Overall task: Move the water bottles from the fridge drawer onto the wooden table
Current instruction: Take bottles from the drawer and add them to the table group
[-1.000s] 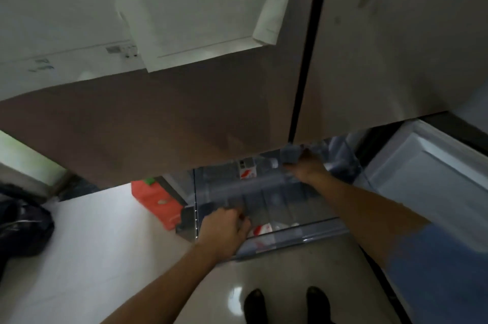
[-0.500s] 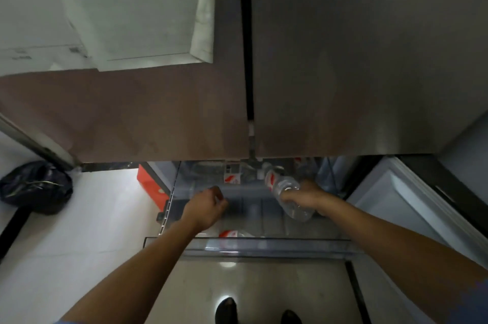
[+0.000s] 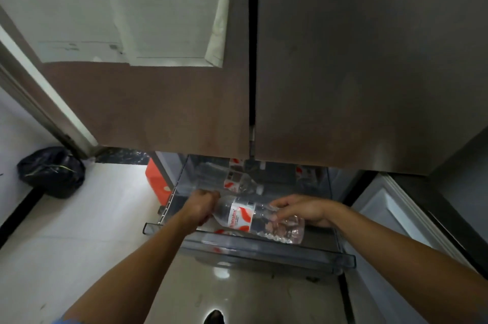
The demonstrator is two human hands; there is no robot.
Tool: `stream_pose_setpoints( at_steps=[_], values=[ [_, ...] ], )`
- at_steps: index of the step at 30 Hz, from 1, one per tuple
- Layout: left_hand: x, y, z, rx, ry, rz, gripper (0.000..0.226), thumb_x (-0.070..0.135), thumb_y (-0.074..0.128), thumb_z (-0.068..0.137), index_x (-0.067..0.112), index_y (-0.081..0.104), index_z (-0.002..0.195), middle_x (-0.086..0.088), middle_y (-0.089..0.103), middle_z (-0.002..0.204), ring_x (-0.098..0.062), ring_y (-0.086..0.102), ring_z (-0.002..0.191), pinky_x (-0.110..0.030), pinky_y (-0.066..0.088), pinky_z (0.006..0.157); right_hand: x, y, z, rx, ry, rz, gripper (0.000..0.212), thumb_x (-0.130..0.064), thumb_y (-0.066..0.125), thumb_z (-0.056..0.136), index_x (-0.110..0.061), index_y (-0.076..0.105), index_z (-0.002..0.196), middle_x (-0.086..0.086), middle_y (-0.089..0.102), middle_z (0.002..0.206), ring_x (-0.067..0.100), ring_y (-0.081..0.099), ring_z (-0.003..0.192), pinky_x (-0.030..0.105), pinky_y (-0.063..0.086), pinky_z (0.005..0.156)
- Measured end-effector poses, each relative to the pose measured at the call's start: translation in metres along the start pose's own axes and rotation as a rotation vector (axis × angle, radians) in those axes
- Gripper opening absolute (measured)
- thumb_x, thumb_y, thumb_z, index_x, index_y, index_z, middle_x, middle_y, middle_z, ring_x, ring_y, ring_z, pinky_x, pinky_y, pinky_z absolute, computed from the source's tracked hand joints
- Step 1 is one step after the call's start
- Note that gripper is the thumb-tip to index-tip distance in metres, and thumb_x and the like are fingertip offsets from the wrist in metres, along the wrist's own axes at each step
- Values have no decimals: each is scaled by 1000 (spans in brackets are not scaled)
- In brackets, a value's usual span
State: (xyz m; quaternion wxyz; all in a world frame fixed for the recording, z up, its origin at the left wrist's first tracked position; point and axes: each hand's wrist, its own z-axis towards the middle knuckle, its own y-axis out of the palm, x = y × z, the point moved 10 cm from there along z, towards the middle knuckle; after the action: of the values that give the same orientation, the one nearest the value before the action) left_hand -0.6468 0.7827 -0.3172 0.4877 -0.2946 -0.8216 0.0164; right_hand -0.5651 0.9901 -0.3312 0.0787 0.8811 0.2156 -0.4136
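A clear water bottle (image 3: 257, 219) with a red and white label lies sideways over the open fridge drawer (image 3: 264, 246). My left hand (image 3: 202, 203) grips its neck end. My right hand (image 3: 303, 209) holds its base end, fingers curled over the top. More bottles with the same label lie further back in the drawer: one (image 3: 239, 182) in the middle and one (image 3: 306, 174) to the right. Another label (image 3: 224, 232) shows just under the held bottle. The wooden table is out of view.
The closed fridge doors (image 3: 343, 73) fill the upper view above the drawer. An open lower door (image 3: 390, 213) stands at the right. A red box (image 3: 155, 184) sits left of the drawer and a black bag (image 3: 51, 172) lies on the pale floor.
My right hand has brought the bottle forward from the back of the drawer and turned it sideways. My left hand has let go of the drawer front and taken the bottle's neck end.
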Motion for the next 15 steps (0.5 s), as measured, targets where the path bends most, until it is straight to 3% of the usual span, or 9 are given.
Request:
stream_pose_setpoints(
  at_steps=[3,6,7,10,13,15],
  values=[
    [-5,-33,-11,154,21,-8,26,19,47,94,0,60,82,-18,64,80,-23,56,62,-32,47,56,7,-24,36,238,40,82,40,-45,73,78,-22,68,109,3,70,99,17,64,91,30,49,75],
    [-13,-61,-21,243,6,-24,30,21,49,96,-2,65,86,-16,70,83,-27,68,73,-35,56,65,9,-51,73,485,38,-40,30,-36,70,84,-15,66,105,4,61,79,15,56,71,27,47,61],
    [-16,-71,-23,273,7,-26,29,22,49,96,-1,66,87,-14,71,83,-24,70,71,-30,57,60,9,-56,85,542,44,-93,34,-35,70,83,-13,65,108,5,63,82,17,58,73,30,48,63],
    [-16,-96,-33,344,44,-4,26,24,50,95,9,69,85,-3,71,78,-17,69,68,-23,51,55,-1,-60,109,635,51,-327,51,-35,70,84,-11,55,126,13,62,117,26,60,96,36,52,82],
    [-25,-121,-35,385,25,10,35,24,49,93,4,66,70,-7,67,66,-25,65,65,-35,51,58,-14,-45,128,608,67,-468,65,-46,71,81,-15,46,133,10,58,124,23,56,92,31,46,74],
    [-31,-137,-32,392,10,18,36,20,49,93,5,64,64,-7,64,62,-24,62,62,-35,49,62,-18,-35,138,591,82,-496,67,-51,71,79,-17,47,132,9,59,123,23,55,90,28,41,71]
  ],
)
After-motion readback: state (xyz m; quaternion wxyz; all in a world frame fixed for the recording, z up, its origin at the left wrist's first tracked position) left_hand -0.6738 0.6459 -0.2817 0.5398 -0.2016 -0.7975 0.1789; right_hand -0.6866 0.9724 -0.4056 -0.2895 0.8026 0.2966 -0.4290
